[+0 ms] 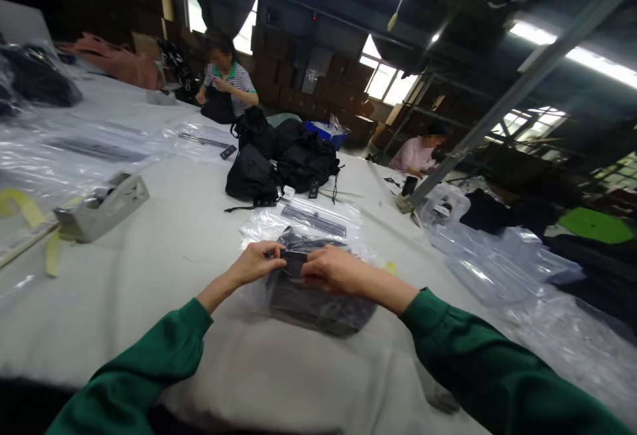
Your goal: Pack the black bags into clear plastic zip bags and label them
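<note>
A clear plastic bag (318, 309) with a folded black fabric item inside lies on the table in front of me. My left hand (257, 262) pinches the bag's upper left edge between thumb and fingers. Close beside it, my right hand (332, 269) is closed on the same upper edge, its fingertips curled out of sight. Just beyond my hands lie flat clear bags (314, 218) with dark printed panels. A pile of black drawstring bags (253, 173) with hang tags sits behind them.
A grey tape dispenser (102, 206) stands left, with yellow tape (52, 252) near it. Clear plastic bags (99, 146) cover the far left; more plastic (497, 269) lies right. A slanted metal post (517, 83) rises at right. Two people (241, 83) sit across the table.
</note>
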### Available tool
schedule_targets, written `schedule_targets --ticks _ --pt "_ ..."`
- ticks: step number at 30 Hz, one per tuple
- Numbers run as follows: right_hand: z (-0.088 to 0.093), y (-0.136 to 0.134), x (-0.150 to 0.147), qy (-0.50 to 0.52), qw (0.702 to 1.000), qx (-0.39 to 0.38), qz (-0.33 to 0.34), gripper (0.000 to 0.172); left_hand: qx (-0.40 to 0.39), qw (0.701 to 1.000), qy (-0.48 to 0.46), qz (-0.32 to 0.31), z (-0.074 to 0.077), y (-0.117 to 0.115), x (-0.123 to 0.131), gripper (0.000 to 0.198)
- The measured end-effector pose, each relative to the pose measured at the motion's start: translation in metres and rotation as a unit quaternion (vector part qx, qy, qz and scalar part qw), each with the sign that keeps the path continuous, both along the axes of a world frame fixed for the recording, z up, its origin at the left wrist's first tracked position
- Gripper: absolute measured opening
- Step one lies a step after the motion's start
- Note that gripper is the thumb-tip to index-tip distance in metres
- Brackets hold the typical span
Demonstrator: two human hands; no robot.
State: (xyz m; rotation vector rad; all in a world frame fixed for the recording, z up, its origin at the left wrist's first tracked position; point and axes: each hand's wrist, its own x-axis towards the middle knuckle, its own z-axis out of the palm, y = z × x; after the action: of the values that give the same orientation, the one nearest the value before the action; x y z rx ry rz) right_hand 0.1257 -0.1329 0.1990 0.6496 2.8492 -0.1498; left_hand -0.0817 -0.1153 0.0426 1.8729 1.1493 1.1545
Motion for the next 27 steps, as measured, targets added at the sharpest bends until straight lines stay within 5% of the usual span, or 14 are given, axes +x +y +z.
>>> schedule_targets --ticks 4,10,13,15,19,24,27 --pt "-0.021 0.026 -0.015 -0.116 0.987 0.101 -0.034 0.019 0.007 1.000 0.004 -0.005 -0.002 0.003 -0.002 0.019" --pt "-0.036 0.033 -0.021 -0.138 0.981 0.128 -0.050 0.024 0.025 0.998 0.056 -0.014 0.013 0.001 -0.003 0.019" --pt "-0.040 0.036 -0.022 -0.133 0.981 0.131 -0.054 0.025 0.040 0.993 0.107 0.011 0.019 0.003 0.008 0.049" --pt "-0.043 0.038 -0.022 -0.128 0.981 0.135 -0.056 0.024 0.049 0.989 0.138 0.022 0.018 0.006 0.017 0.052" --pt "-0.042 0.041 -0.015 -0.123 0.982 0.132 -0.056 0.020 0.062 0.983 0.175 -0.004 0.012 0.014 0.027 0.025" --pt "-0.030 0.056 -0.008 -0.088 0.986 0.107 -0.094 0.039 0.079 0.978 0.186 -0.057 0.010 0.021 0.022 0.022" --pt "-0.021 0.073 -0.001 -0.075 0.982 0.102 -0.144 0.036 0.082 0.975 0.191 -0.076 0.009 0.025 0.020 0.022"
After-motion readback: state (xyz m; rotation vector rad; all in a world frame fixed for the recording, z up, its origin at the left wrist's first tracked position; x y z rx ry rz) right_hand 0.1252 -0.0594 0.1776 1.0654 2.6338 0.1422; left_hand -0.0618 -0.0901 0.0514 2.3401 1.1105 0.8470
